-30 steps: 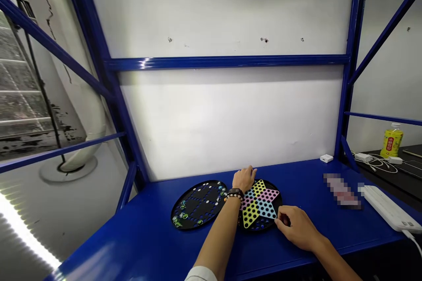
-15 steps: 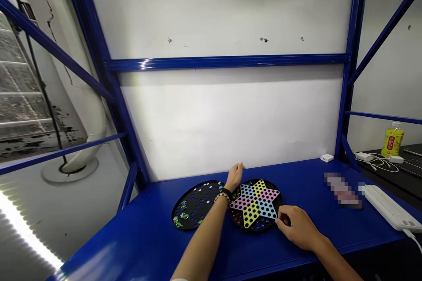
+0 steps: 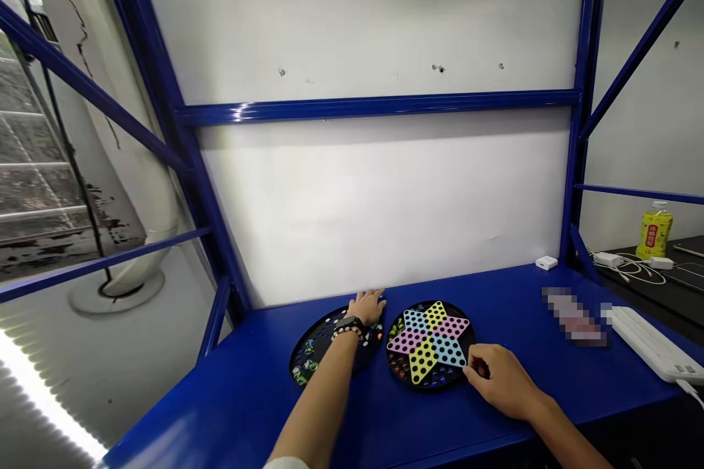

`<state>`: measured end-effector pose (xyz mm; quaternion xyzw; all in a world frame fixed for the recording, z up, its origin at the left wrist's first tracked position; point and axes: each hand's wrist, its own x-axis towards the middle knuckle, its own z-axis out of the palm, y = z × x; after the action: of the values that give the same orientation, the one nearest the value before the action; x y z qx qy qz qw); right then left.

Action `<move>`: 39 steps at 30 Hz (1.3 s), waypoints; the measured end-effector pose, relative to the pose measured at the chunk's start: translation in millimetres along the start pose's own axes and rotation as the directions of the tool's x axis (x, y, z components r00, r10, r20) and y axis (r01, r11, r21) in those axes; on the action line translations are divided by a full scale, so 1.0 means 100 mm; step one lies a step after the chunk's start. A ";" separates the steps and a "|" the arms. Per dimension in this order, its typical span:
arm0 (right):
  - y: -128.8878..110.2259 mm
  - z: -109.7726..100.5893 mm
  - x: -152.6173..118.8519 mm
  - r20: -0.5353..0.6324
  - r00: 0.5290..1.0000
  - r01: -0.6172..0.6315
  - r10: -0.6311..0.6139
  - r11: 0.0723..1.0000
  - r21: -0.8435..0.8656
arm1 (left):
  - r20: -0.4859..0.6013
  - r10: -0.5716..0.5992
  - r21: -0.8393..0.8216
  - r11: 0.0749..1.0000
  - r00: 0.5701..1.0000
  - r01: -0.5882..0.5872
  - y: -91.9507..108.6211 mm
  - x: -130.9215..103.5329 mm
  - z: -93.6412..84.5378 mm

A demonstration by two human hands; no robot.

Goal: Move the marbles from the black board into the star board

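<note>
A star-shaped Chinese checkers board [image 3: 427, 341], with pink, yellow and light blue holed points, lies inside a round black tray [image 3: 471, 330]. Dark marbles [image 3: 443, 375] sit around the star. My right hand [image 3: 501, 381] is closed in a pinch at the tray's right edge, touching the tip of a light blue point; what is between its fingers is hidden. A second round black tray [image 3: 330, 343] with holes stands to the left, with green marbles [image 3: 305, 366] in its near left part. My left hand [image 3: 367, 308], fingers spread, reaches over this tray's far right side and covers some marbles.
Both trays rest on a blue tabletop [image 3: 236, 403] inside a blue metal frame against a white panel. To the right are a white charger [image 3: 546, 263], a blurred-out item [image 3: 575, 319] and a white power strip [image 3: 654, 348]. A yellow bottle [image 3: 654, 231] stands beyond, near cables.
My left hand has moved left and down, from behind the star board to the left tray. Its fingers have spread. My right hand stays at the tray's edge.
</note>
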<state>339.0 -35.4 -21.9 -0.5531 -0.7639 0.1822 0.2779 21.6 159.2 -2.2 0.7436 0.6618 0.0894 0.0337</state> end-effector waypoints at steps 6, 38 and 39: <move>-0.01 0.00 0.01 0.001 1.000 -0.004 0.004 1.000 0.001 | -0.024 0.045 0.049 0.998 0.999 -0.044 0.12 -0.03 -0.06; -0.03 -0.03 0.00 0.015 1.000 0.001 -0.001 1.000 0.020 | 0.050 0.165 -0.073 0.984 0.985 -0.162 -0.34 -0.47 -0.20; -0.03 -0.03 0.00 0.014 1.000 0.001 -0.001 1.000 0.018 | 0.045 0.157 -0.045 0.987 0.987 -0.155 -0.31 -0.45 -0.18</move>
<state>338.8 -36.1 -18.0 -0.5490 -0.7644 0.1930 0.2776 -17.0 116.7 6.5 0.7941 0.5987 0.0873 0.0579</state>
